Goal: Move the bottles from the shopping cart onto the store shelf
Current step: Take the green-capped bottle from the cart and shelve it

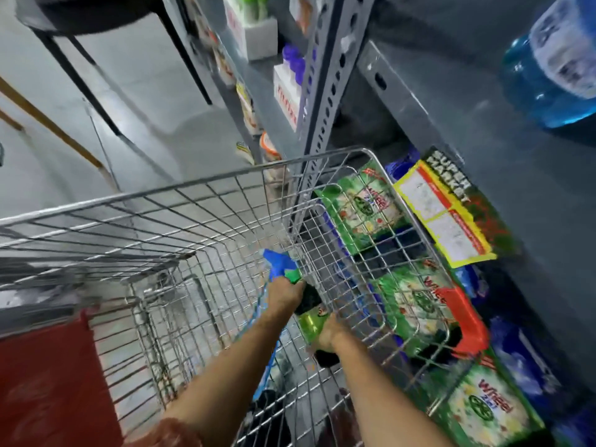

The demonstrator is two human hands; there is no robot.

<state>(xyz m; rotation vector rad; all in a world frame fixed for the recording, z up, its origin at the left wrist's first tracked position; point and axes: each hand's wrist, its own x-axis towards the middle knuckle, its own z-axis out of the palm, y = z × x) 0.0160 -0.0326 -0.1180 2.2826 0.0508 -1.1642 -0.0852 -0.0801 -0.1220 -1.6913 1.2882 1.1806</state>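
Note:
Both my arms reach down into the wire shopping cart. My left hand grips the neck of a dark bottle with a green cap and a yellow-green label, and my right hand holds its lower body. A blue-capped clear bottle lies just beyond my left hand, against the cart's inner wire panel. On the grey store shelf at the upper right stands a large blue bottle. The picture is motion-blurred.
Green detergent bags and blue packs fill the lower shelf beside the cart, under a yellow supermarket sign. White boxes with purple-capped bottles sit on a farther shelf. A black stool stands on the grey floor at upper left.

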